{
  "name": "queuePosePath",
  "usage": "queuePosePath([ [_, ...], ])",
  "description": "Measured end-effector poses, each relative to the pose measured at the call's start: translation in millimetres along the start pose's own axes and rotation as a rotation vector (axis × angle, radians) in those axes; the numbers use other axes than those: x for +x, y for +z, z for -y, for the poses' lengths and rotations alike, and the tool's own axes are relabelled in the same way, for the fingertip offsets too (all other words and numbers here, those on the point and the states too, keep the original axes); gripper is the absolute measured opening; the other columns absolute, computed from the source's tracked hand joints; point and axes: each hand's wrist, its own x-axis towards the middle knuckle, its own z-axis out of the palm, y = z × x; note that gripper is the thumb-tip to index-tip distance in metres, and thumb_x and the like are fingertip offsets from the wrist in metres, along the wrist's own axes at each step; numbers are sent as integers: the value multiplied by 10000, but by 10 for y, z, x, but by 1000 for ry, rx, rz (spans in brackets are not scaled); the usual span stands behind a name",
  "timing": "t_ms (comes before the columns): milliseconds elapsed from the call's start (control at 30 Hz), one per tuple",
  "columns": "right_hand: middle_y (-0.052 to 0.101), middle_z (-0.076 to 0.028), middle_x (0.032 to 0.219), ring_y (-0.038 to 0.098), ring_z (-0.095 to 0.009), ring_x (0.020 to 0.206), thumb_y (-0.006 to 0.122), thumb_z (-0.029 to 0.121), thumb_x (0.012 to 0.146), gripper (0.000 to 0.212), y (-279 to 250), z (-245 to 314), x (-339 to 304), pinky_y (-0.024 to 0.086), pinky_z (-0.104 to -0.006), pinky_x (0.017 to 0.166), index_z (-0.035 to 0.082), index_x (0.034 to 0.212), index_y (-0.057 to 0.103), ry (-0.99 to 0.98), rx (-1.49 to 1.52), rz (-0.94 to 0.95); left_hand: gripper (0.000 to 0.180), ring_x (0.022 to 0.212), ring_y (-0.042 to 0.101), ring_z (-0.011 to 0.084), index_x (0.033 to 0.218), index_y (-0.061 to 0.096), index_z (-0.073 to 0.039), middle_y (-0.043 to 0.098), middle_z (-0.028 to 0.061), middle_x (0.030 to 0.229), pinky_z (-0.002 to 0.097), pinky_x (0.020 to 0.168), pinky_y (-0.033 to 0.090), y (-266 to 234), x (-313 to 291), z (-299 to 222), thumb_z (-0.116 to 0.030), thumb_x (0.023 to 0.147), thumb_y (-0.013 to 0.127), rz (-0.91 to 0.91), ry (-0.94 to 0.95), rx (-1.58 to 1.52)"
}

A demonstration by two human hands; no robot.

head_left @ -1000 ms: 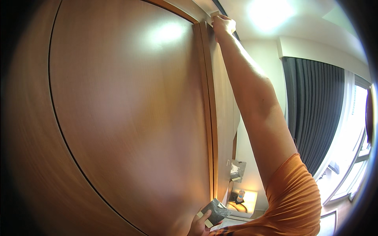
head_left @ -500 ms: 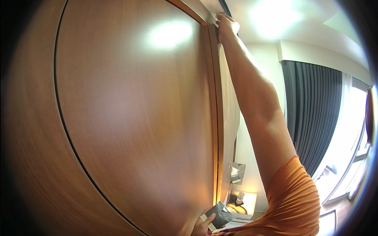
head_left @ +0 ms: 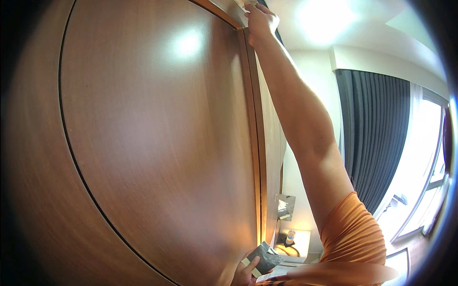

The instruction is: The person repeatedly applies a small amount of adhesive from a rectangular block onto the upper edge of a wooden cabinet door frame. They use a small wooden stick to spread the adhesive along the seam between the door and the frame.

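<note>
My right hand (head_left: 262,21) is stretched up to the top corner of a tall brown wooden panel (head_left: 157,143), where it meets the ceiling. Its fingers are bent closed around a small pale piece at the upper picture edge, too cut off to name. Low down, near the bottom edge, my left hand (head_left: 245,273) grips a dark grey flat packet (head_left: 267,259) with a pale strip along one side. The thumb lies across its front; the other fingers are mostly hidden behind it.
An orange-brown trim edge (head_left: 256,157) runs down the panel's right side. Beyond it stand a lit bedside shelf (head_left: 300,244) with a bottle (head_left: 290,236), and a small grey sheet (head_left: 286,208) on the wall. Dark curtains (head_left: 374,133) hang beside a bright window (head_left: 424,138).
My right hand has shifted slightly up and left along the top of the panel. The left hand still holds the packet in nearly the same place. The view has turned a little.
</note>
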Motion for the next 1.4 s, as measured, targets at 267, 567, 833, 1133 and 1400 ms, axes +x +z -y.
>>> queuePosePath([
  [267,767,-148,1043,676,-221,883,760,194,965,348,64,312,-344,566,-374,747,14,1262,771,-167,-100,146,416,1107,742,299,1487,522,-31,706,180,1281,390,913,644,-2,-5,-17,-156,1093,567,11,1,-2],
  [567,708,-147,1209,678,-197,1105,698,184,1017,365,-1809,298,-1865,568,-346,968,-53,1293,683,-90,-243,388,420,1098,744,297,1487,523,-33,707,178,1280,386,904,646,-133,-18,-30,-159,1090,572,20,20,-88],
  [833,678,-111,1073,639,-231,925,636,275,1075,319,-4238,174,-3877,546,-433,908,-10,1218,662,1033,-282,-35,423,1090,746,295,1487,523,-35,708,176,1278,382,896,647,-136,-22,-57,-162,1087,576,-8,-21,-143],
  [1133,584,-214,1265,662,-374,1202,604,269,1102,355,-4494,383,-4194,597,-468,1044,-50,1252,569,1196,-68,-141,425,1082,747,293,1485,525,-37,709,174,1276,379,881,648,-42,-48,-35,-164,1083,580,-39,-30,-138],
  [1400,557,-198,1130,617,-415,1244,659,192,1073,233,-4394,341,-4321,564,-508,1135,-29,1123,604,1261,34,-264,426,1078,747,291,1483,528,-39,710,172,1274,378,864,648,-8,-133,-68,-165,1080,583,-13,3,-79],
])
